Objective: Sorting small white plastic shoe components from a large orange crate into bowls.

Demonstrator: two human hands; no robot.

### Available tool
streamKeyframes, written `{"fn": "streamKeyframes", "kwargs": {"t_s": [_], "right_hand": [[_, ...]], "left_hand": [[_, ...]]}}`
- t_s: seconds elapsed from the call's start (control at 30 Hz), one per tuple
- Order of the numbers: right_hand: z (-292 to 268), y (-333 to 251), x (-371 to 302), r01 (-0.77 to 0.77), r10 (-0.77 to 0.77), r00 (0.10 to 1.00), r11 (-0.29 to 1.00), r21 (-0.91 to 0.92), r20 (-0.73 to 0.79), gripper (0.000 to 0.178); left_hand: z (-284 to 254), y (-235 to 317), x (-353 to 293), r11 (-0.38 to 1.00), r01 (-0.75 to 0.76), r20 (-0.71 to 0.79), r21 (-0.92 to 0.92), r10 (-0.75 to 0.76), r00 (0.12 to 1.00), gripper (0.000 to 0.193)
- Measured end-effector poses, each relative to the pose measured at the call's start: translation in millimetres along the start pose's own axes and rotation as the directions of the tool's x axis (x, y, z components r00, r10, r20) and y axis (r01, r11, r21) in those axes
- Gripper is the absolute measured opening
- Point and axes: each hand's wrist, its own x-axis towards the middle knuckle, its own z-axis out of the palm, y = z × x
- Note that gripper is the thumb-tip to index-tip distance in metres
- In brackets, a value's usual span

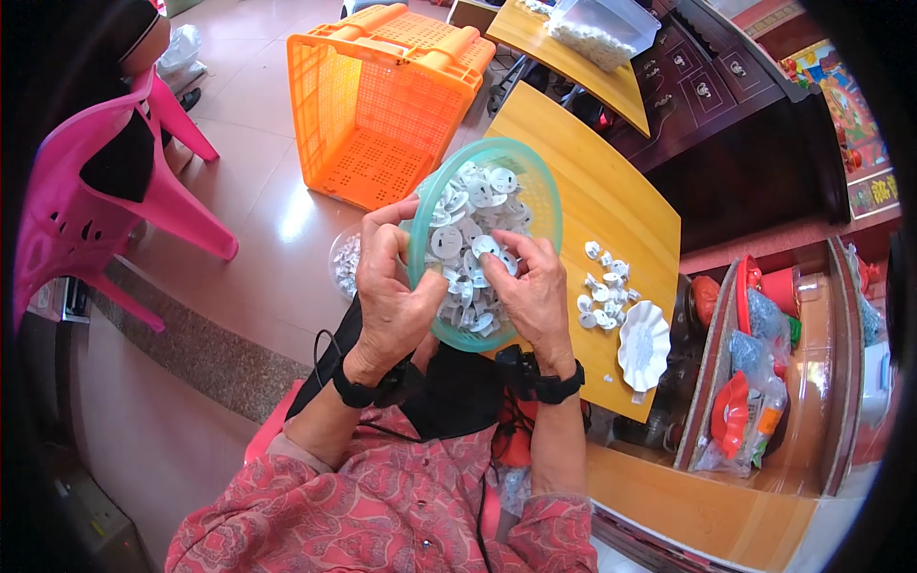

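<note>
A pale green mesh basket [552, 181] is tilted toward me above my lap, full of small white round plastic pieces [447, 242] with slots and stems. My left hand [390, 286] grips the basket's left side, fingers behind the rim and thumb over the front edge. Inside the basket's right part, my right hand [535, 296] has its thumb and bent fingers closed at a white round plastic piece [484, 246]. The fingers partly cover that piece. More loose white pieces [608, 286] lie on the yellow wooden table [602, 191] to the right, beside a white scalloped dish [645, 346].
An orange plastic crate [382, 105] lies on the floor ahead. By my left knee sits a round tub [336, 272] of small white parts. A pink chair [162, 196] with a person stands left. A clear bin [602, 33] and an open-topped cabinet [812, 382] are on the right.
</note>
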Motion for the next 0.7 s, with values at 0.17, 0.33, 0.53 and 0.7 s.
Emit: {"fn": "streamKeyframes", "kwargs": {"t_s": [0.17,0.33,0.53,0.7], "right_hand": [[1,11,4,-0.207,0.185,0.977,0.946,0.25,0.108,0.024],[1,21,-5,-0.298,0.276,0.954,0.816,0.495,0.12,0.017],[-14,47,-19,-0.262,0.369,0.929,0.674,0.691,-0.008,0.014],[-52,89,-22,-0.234,0.416,0.873,0.816,0.529,-0.255,0.012]], "left_hand": [[1,1,0,0.999,0.02,-0.009,-0.037,-0.02,1.0,0.018],[2,2,0,0.998,0.028,-0.014,-0.049,-0.028,0.999,0.018],[3,1,1,0.998,0.049,-0.042,-0.036,-0.05,0.998,0.017],[0,-2,-1,0.996,0.067,0.003,-0.065,-0.067,0.998,0.017]]}}
